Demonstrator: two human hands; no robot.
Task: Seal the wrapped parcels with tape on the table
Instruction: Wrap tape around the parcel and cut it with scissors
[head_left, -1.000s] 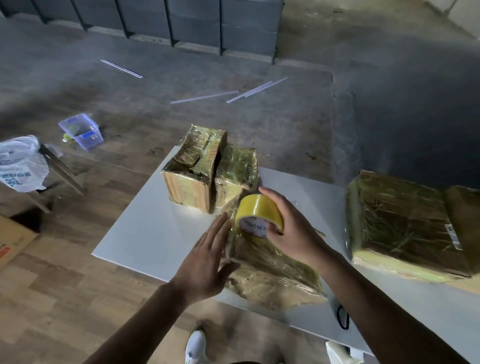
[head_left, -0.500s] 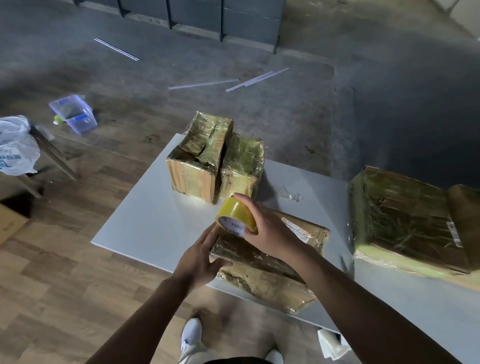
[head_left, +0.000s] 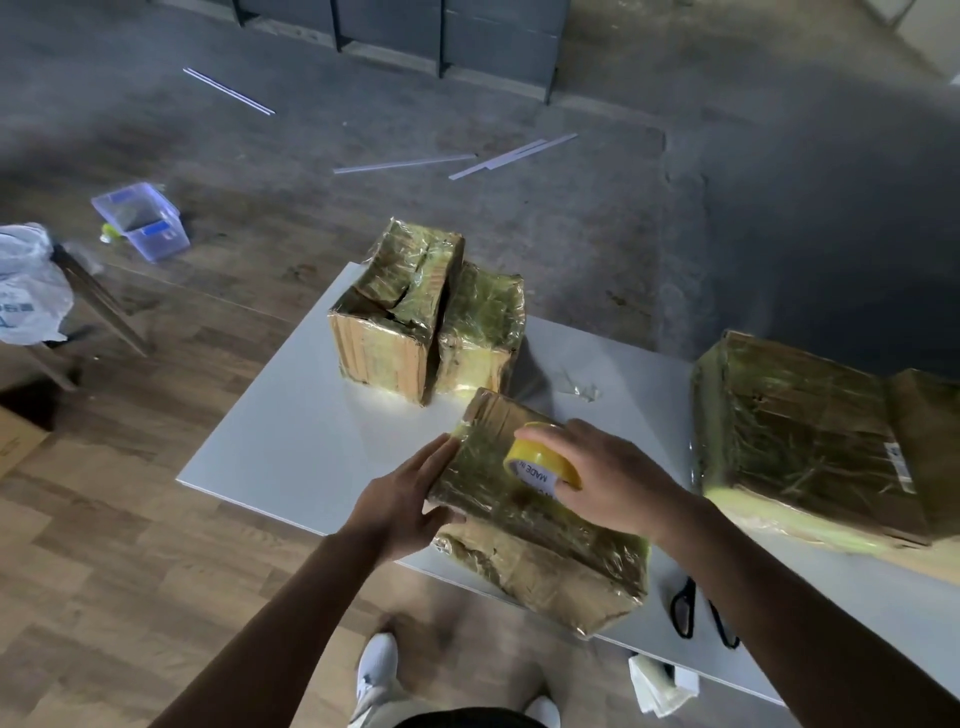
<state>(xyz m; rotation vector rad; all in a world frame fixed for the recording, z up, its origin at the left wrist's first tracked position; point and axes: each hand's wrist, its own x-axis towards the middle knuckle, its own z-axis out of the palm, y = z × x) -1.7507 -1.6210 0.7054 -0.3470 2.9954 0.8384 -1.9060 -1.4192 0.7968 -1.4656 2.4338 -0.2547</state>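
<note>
With the parcel (head_left: 540, 525) overhanging the worktop (head_left: 291, 441) near edge, left hand (head_left: 410, 499) braces its side, right hand (head_left: 608, 478) grips tape roll (head_left: 543, 462) on top; a hard pull w/ tape could tip it off.

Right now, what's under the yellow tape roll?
The tape roll, held in the right hand, sits on a wrapped parcel. The table underneath is covered.

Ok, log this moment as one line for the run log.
stage: taping near parcel | left hand: steadying parcel's left side | right hand: presses yellow tape roll on top | scissors: unused on table
</note>
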